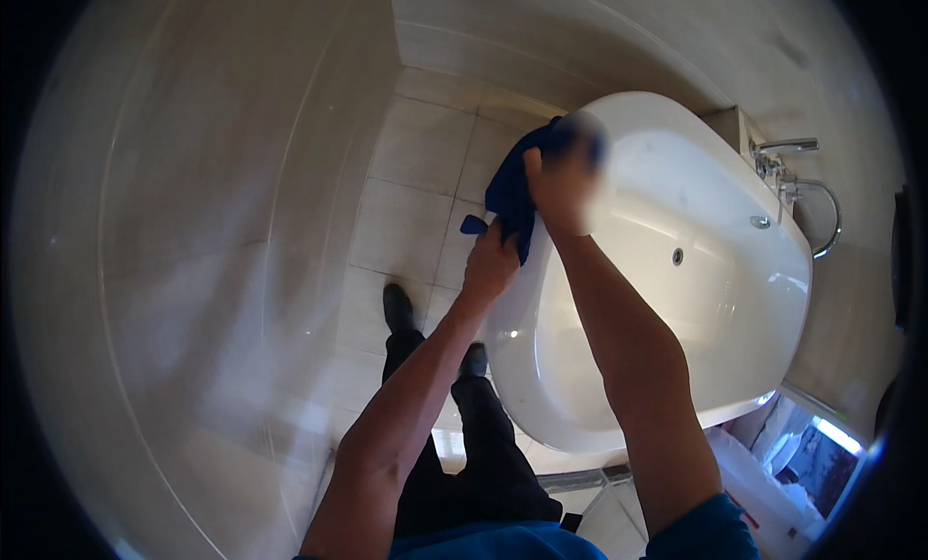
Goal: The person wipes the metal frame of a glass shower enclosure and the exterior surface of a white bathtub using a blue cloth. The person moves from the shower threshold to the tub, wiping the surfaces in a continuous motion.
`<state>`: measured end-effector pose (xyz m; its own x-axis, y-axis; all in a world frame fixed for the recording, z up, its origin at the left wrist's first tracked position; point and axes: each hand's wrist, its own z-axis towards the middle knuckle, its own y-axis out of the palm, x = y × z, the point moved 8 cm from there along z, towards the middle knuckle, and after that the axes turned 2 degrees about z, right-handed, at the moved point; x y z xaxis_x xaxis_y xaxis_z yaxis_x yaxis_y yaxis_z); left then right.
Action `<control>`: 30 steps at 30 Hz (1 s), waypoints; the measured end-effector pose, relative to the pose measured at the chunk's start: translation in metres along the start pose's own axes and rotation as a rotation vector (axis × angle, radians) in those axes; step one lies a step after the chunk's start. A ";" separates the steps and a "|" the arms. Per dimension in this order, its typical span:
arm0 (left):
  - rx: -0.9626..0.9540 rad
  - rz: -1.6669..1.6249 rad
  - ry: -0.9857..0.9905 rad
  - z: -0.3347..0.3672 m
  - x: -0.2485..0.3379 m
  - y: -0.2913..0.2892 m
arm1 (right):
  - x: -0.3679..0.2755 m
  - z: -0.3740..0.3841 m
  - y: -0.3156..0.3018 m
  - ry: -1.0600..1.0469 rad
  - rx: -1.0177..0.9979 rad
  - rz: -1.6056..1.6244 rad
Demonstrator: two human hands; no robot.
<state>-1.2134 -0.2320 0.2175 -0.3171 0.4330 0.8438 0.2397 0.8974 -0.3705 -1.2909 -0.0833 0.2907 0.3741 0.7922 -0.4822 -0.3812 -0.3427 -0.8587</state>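
A dark blue cloth point(510, 188) drapes over the left rim of a white bathtub point(518, 367), with its lower part hanging outside the tub. My left hand point(491, 267) is closed on the cloth's lower end at the tub's outer side, and a small blue corner sticks out to the left of it. Farther along the rim, my right hand point(563, 194) grips the cloth's upper part, its thumb lying across the fabric. A blurred patch hides most of the right hand's fingers.
A chrome faucet point(795, 146) with a hose is fixed at the tub's right edge. The drain point(678, 257) shows in the tub floor. Beige wall panels point(193, 221) stand at left, above floor tiles point(411, 154). My dark shoes point(398, 309) stand beside the tub. A cluttered bright area is at lower right.
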 end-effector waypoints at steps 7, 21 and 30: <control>-0.167 -0.009 -0.042 0.001 0.005 0.002 | 0.003 -0.003 0.000 0.001 0.033 -0.060; -0.258 0.026 0.040 0.031 0.025 -0.001 | 0.012 0.012 0.011 0.345 -0.077 0.020; -0.221 0.080 0.117 0.078 0.060 0.014 | 0.030 0.061 0.006 0.413 0.023 -0.043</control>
<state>-1.3003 -0.1872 0.2328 -0.1842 0.4778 0.8589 0.4586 0.8147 -0.3549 -1.3334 -0.0306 0.2811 0.6961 0.5344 -0.4795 -0.3752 -0.2987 -0.8775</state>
